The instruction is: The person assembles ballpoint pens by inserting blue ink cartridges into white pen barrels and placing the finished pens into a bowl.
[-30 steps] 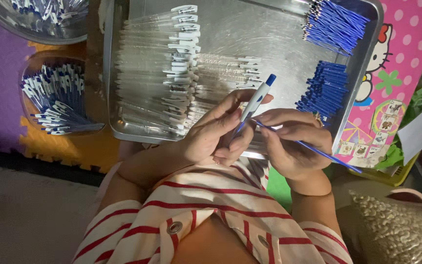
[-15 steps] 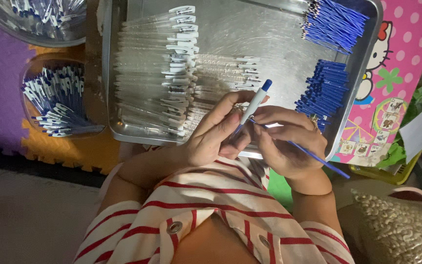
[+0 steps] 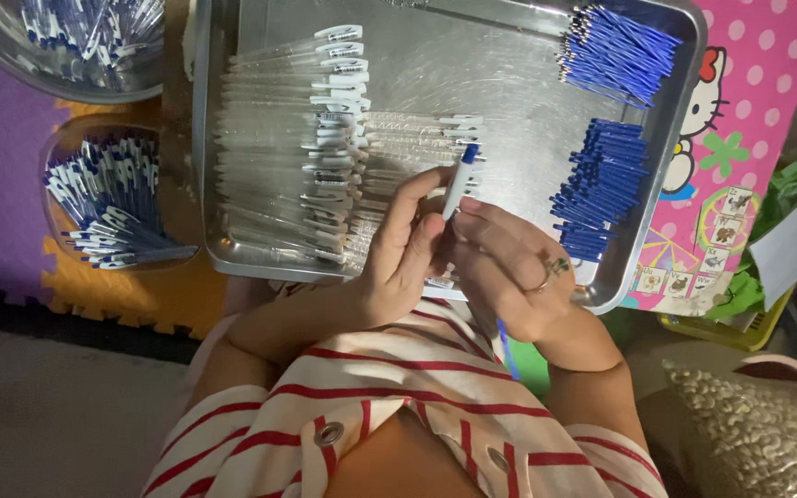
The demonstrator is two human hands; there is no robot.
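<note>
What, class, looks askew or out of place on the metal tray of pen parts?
Little stands out. On the shiny metal tray, the upper bundle of blue ink refills lies slanted, unlike the straighter lower stack of blue refills. The clear pen barrels with white clips lie in orderly rows.

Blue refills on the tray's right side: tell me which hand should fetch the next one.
Right hand, probably: the blue refills lie just beyond it, and the left hand has its grip on the pen barrel.
</note>
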